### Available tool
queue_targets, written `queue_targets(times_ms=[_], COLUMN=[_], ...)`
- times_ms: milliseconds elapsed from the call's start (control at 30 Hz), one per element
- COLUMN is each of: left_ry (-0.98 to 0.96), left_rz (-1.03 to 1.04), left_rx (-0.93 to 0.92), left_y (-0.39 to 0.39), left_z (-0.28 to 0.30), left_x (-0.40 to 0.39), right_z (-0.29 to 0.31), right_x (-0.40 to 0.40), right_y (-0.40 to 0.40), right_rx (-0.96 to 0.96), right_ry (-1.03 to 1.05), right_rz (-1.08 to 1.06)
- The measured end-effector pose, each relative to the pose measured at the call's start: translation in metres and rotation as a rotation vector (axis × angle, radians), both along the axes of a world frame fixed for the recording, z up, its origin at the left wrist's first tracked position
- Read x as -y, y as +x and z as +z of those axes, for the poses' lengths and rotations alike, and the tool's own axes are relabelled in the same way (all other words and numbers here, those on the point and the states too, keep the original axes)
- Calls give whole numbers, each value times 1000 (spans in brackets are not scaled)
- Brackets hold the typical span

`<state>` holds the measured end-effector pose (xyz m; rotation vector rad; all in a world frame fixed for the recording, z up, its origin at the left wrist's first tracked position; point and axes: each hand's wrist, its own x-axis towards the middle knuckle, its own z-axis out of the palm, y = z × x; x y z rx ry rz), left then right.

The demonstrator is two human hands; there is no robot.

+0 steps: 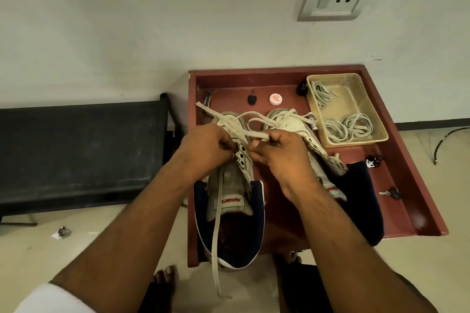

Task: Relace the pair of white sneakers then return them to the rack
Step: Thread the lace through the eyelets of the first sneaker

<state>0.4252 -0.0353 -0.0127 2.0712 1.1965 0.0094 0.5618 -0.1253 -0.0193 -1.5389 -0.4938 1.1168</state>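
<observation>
White lace (256, 134) is pinched between both hands above the left sneaker (232, 201), which lies on the red-brown tray (407, 185). I read the left hand (206, 150) as curled tight on the lace; its fingertips are hidden. The right hand (277, 152) pinches the lace and covers most of the right sneaker (292, 122). Which eyelet is being worked, I cannot tell. Spare laces sit in the clear tub (381, 136).

The left hand (207, 147) and right hand (277, 152) cover the left sneaker's (234, 201) eyelets, so the lace's (244, 132) path there is unclear. The right sneaker (300, 129) lies half behind the right forearm. The round tin's (275, 98) lettering near the tray's (407, 185) far edge is unreadable.
</observation>
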Motion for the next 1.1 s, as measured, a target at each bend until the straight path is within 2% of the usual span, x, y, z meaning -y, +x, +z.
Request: queue_targets(times_ms=[167, 367, 767, 1100], left_ry=[46, -35, -56, -13], left_rz=[69, 169, 193, 188], left_rx=[6, 189, 172, 113], left_y=[5, 3, 4, 7], left_z=[-10, -18, -24, -32], left_x=[1, 6, 8, 8], right_z=[-10, -22, -28, -29], right_x=[2, 0, -2, -1], right_y=[1, -2, -3, -2], right_rx=[232, 339, 543, 512], right_ry=[-43, -63, -135, -63], right_rz=[-12, -16, -72, 114])
